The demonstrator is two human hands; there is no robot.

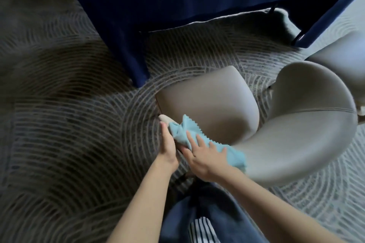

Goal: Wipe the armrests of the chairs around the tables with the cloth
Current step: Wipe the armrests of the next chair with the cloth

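The right grip lies flat on top of the cloth, fingers straight and spread, pressing it down without curling around it. The left grip is just to its left, also uncurled, with straight fingers laid along the outer left side of the armrest and pointing toward its far tip. The two grips almost meet at the near end of the armrest.

The light blue cloth has a zigzag edge. It is draped over the armrest, bunched at the far end under the fingertips and trailing right toward the backrest. Only the armrest's pale rounded tip shows beyond the cloth.

The armrest belongs to a beige upholstered chair, its seat just right of the grips and its curved backrest sweeping round on the right. A second beige chair stands further right, partly cut off. On the far side is a counter draped in dark blue fabric down to the floor. All stand on a grey carpet patterned with curved lines. At the near edge are the person's blue trousers.
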